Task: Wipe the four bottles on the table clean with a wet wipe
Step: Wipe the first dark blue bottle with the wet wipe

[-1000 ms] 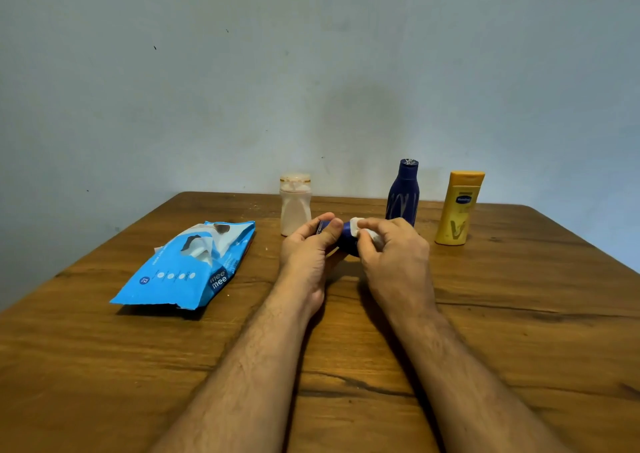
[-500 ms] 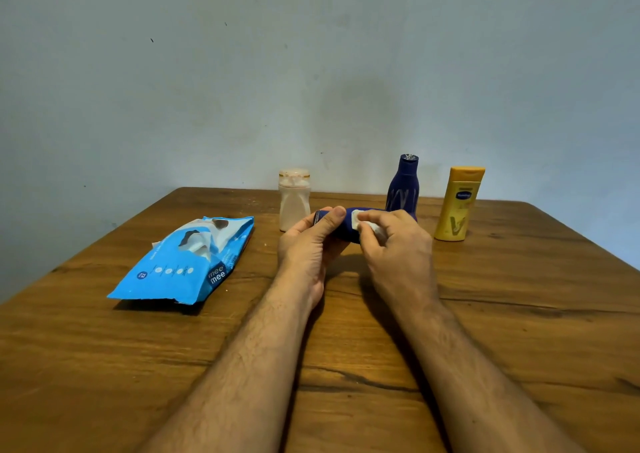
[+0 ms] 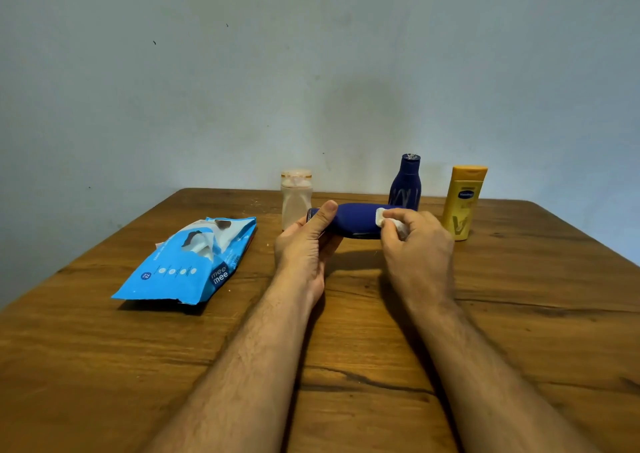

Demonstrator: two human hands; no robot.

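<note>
A: In the head view, why is the dark blue bottle (image 3: 353, 220) lying sideways in the air and not standing with the rest?

B: I'd judge it is so its long side faces the wipe. The left hand (image 3: 306, 248) is wrapped round the cap end, thumb on top, and carries it level above the table (image 3: 519, 314). That leaves the body bare for rubbing.

A: And the right hand (image 3: 415, 244)?

B: Its fingers are bunched and pinch a small folded wet wipe (image 3: 380, 217), pressing it against the bottle's right end. Folding it small probably gives a firmer pad.

A: Where are the other bottles?

B: Upright in a row at the far edge: a pale translucent bottle (image 3: 296, 199) on the left, a second blue bottle (image 3: 406, 184) just behind the held one, and a yellow bottle (image 3: 464, 203) at the right. Nobody is touching them. Which are already clean, I cannot tell.

A: The blue packet (image 3: 187, 265)?

B: The wipe pack lies flat to the left, its flap open with a wipe poking out, near enough for the left hand to reach when a fresh one is wanted
</note>
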